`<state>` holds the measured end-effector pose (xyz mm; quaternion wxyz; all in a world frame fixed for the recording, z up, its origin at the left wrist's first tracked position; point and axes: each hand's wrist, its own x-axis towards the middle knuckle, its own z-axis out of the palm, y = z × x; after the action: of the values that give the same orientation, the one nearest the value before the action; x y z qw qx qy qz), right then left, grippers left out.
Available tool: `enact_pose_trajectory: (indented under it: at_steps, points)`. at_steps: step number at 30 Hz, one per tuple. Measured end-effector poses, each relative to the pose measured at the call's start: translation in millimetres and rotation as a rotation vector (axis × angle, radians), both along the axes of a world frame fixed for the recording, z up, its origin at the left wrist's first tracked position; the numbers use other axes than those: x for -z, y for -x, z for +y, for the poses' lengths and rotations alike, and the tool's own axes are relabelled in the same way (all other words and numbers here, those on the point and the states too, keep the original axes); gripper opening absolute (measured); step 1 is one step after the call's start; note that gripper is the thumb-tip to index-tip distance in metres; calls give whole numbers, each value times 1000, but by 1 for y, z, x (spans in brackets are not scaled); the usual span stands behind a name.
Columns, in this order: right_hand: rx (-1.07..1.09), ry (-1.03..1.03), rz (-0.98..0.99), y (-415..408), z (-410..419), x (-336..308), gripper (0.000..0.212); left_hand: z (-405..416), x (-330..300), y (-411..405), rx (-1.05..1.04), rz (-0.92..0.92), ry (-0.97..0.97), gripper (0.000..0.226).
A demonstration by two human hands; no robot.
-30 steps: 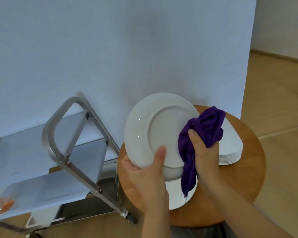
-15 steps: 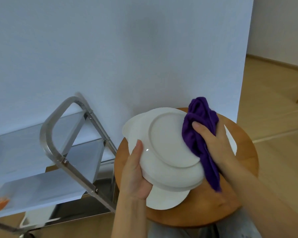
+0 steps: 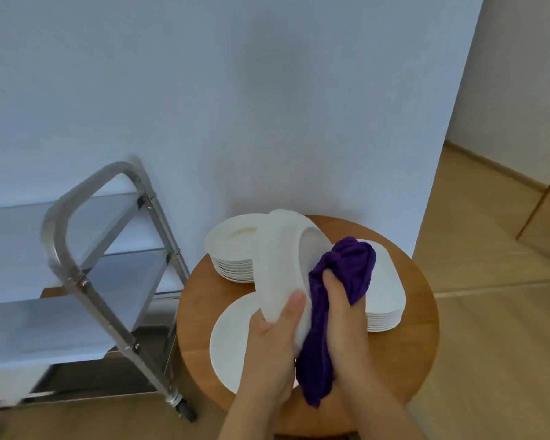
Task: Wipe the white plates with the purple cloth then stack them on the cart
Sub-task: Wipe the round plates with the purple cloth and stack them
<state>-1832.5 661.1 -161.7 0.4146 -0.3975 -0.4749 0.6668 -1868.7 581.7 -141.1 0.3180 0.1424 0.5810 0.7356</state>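
My left hand (image 3: 272, 347) grips the near rim of a white plate (image 3: 278, 258), which stands tilted almost on edge with its underside turned right. My right hand (image 3: 342, 308) holds the bunched purple cloth (image 3: 346, 265) against that underside, and a tail of cloth hangs down between my wrists. Below them a single white plate (image 3: 227, 341) lies flat on the round wooden table (image 3: 407, 344). A stack of round white plates (image 3: 232, 249) stands at the table's back left. A second stack of white plates (image 3: 385, 300) stands at the right, partly hidden by the cloth.
The steel cart (image 3: 86, 281) stands left of the table, its shelves pale grey and its tubular handle nearest the table. A white wall rises directly behind. Wooden floor spreads to the right, with a wooden furniture leg (image 3: 543, 198) at the far right edge.
The plate has tipped from facing me to nearly edge-on, and my left grip has shifted along its rim. The cloth has slid along the underside. The view now shows the back-left stack.
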Motion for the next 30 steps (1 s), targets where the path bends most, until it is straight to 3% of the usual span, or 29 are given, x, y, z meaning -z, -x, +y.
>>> enact_pose_trajectory:
  at_steps: [4, 8, 11, 13, 16, 19, 21, 23, 25, 28, 30]
  points:
    - [-13, -25, -93, 0, 34, -10, 81, -7, -1, -1, 82, 3, -14, 89]
    - [-85, -144, -33, 7, 29, -21, 58, -12, -6, 7, 186, 160, 8, 70]
    - [-279, -206, -4, 8, 16, -24, 64, -18, -6, 11, 166, 155, 8, 68]
    - [-409, -247, 10, 4, 6, -22, 64, -22, -5, 13, 111, 107, -45, 57]
    - [-553, -339, 14, -2, -10, -17, 50, -25, -5, 15, 30, 50, -161, 22]
    - [-400, -495, -155, -10, -9, -11, 54, -23, -1, 13, -61, 0, -187, 32]
    - [-254, -572, -306, -16, -2, -12, 37, -21, -1, 10, -95, -8, -186, 45]
    - [-211, -502, -331, -19, 6, -10, 22, -19, 1, 10, -120, 9, -178, 49]
    - [-183, -300, -236, -22, 11, -15, 9, -18, 2, 8, -127, 67, -99, 57]
    - [-248, 182, 109, -25, 12, -33, 20, -16, 5, -1, -67, 343, 141, 53]
    - [-375, 287, 313, -27, 8, -43, 38, -16, 4, -6, 43, 664, 329, 39]
